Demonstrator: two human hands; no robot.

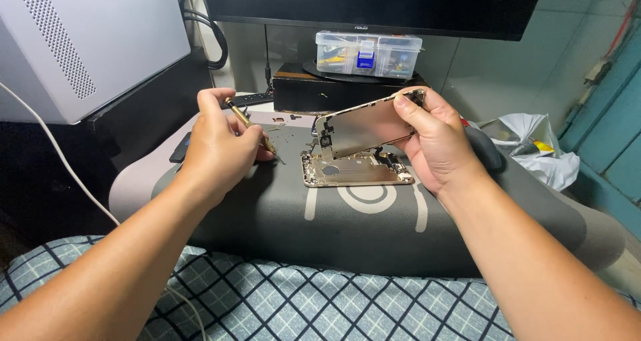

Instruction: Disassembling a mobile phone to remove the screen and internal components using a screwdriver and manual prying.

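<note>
At centre frame, the right hand [437, 140] pinches the lifted screen panel [364, 124] of an opened gold smartphone, tilting it up from the phone body [357, 172], which lies flat on a grey work mat [280, 214]. Left of centre, the left hand [220, 147] is closed around a brass screwdriver [250, 126], tip down on the mat near loose tiny screws [288, 132]. At upper centre, a clear plastic organiser box [368, 54] holding small parts sits on a dark box [347, 90] under a monitor [374, 4].
</note>
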